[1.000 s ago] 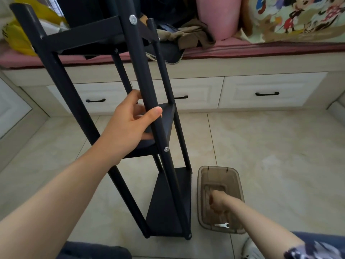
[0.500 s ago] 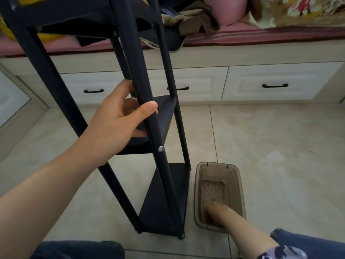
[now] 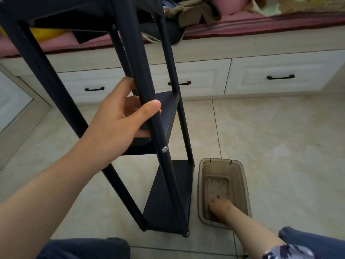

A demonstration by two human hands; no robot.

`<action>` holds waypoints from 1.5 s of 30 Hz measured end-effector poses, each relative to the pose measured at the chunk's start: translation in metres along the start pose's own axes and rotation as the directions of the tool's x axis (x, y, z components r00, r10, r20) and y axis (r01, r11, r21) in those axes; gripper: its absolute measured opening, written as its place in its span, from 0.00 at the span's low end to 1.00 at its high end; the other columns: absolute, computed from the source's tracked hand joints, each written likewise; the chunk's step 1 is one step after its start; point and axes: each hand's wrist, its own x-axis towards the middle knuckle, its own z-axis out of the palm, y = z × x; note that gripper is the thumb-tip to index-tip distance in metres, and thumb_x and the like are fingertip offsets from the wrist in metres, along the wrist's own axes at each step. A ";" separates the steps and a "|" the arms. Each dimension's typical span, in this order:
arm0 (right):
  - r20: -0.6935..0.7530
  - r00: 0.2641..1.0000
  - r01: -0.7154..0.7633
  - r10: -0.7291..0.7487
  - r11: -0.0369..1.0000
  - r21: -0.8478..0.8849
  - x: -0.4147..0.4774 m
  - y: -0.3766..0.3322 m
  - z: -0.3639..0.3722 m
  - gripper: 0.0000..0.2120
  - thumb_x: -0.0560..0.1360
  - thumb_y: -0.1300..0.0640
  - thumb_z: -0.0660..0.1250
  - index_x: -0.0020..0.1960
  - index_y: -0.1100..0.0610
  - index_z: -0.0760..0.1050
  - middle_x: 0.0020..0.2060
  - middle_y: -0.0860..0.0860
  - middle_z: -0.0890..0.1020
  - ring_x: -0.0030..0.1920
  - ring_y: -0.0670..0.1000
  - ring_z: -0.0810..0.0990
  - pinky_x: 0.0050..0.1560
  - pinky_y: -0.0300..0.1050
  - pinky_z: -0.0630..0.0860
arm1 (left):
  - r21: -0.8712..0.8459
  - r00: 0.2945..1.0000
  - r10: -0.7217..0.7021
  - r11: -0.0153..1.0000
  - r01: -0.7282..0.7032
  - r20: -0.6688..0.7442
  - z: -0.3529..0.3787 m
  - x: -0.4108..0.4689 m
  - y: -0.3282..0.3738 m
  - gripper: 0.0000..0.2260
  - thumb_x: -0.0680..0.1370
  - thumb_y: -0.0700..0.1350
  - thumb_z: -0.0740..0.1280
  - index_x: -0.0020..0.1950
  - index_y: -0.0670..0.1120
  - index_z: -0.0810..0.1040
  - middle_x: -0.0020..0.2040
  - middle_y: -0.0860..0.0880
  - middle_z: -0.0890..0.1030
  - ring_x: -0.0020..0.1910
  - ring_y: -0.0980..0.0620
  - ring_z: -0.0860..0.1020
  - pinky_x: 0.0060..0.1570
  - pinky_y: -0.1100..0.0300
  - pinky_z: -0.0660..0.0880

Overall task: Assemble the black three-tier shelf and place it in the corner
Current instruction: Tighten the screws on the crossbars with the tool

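Observation:
The black three-tier shelf [image 3: 168, 199] stands upright on the tiled floor in front of me, its top tier near the upper left edge of the view. My left hand [image 3: 119, 118] is wrapped around the near front post just above the middle tier, thumb across the post. A silver bolt [image 3: 164, 149] shows on that post below my thumb. To the right of the shelf's base sits a translucent brown plastic bin [image 3: 240, 169]. My right hand [image 3: 221, 207] reaches down inside it, seen through the bin's wall; whether it holds anything is hidden.
White drawers with black handles [image 3: 280, 77] line the base of a bench along the back. A pink cushion [image 3: 261, 23] with clothes and bags lies on top. A white cabinet [image 3: 13, 101] stands at left. My knees [image 3: 84, 248] are at the bottom edge.
The view has dipped and moved closer to the shelf. My right hand has pushed to the near end of the bin, and the small wrench seen lying there earlier is no longer visible.

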 end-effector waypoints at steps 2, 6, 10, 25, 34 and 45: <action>-0.010 1.000 0.010 -0.011 0.999 -0.032 0.001 -0.001 0.000 0.17 0.82 0.65 0.57 0.70 0.65 0.69 0.67 0.62 0.74 0.66 0.61 0.75 0.63 0.55 0.75 | 0.018 1.000 0.016 1.000 -0.016 -0.007 0.000 -0.001 0.000 0.07 0.81 0.47 0.68 0.55 0.57 0.75 0.46 0.50 0.84 0.49 0.52 0.85 0.40 0.57 0.84; -0.027 0.999 0.026 -0.027 0.998 -0.063 0.002 0.000 -0.004 0.16 0.82 0.64 0.58 0.68 0.64 0.71 0.66 0.61 0.75 0.64 0.61 0.76 0.63 0.54 0.76 | 0.044 0.999 0.036 0.998 -0.035 -0.015 0.000 -0.001 -0.002 0.06 0.80 0.49 0.68 0.56 0.58 0.74 0.47 0.50 0.84 0.50 0.52 0.85 0.40 0.57 0.84; -0.032 0.997 0.062 -0.064 0.997 -0.043 0.005 0.002 -0.010 0.18 0.83 0.63 0.57 0.72 0.64 0.68 0.69 0.62 0.73 0.68 0.60 0.74 0.68 0.54 0.72 | 0.031 0.999 0.030 0.999 -0.029 -0.029 -0.003 0.000 -0.002 0.07 0.81 0.48 0.68 0.57 0.57 0.75 0.46 0.51 0.84 0.49 0.52 0.85 0.40 0.57 0.84; -0.254 0.962 0.015 -0.103 0.944 -0.328 -0.074 -0.015 -0.160 0.14 0.80 0.69 0.58 0.65 0.64 0.72 0.59 0.59 0.78 0.57 0.59 0.80 0.51 0.48 0.77 | 0.073 0.999 0.012 0.997 -0.008 -0.052 -0.004 -0.008 0.000 0.03 0.83 0.46 0.64 0.56 0.53 0.73 0.46 0.52 0.82 0.49 0.54 0.83 0.49 0.48 0.83; -0.518 0.782 0.090 -0.347 0.885 -0.457 -0.211 -0.019 -0.235 0.17 0.80 0.67 0.58 0.66 0.55 0.72 0.52 0.54 0.82 0.51 0.57 0.82 0.47 0.51 0.79 | 0.113 0.999 0.006 0.994 -0.002 -0.039 -0.007 -0.008 0.003 0.08 0.82 0.46 0.67 0.57 0.55 0.71 0.49 0.51 0.83 0.46 0.57 0.83 0.47 0.58 0.82; -0.881 0.471 0.536 -0.048 0.808 0.243 -0.276 -0.049 -0.264 0.06 0.84 0.54 0.54 0.50 0.52 0.67 0.39 0.47 0.85 0.43 0.44 0.82 0.49 0.48 0.79 | 0.155 0.990 0.019 0.988 0.003 -0.142 -0.013 -0.012 0.004 0.04 0.83 0.47 0.65 0.57 0.52 0.72 0.41 0.49 0.82 0.38 0.54 0.84 0.37 0.66 0.79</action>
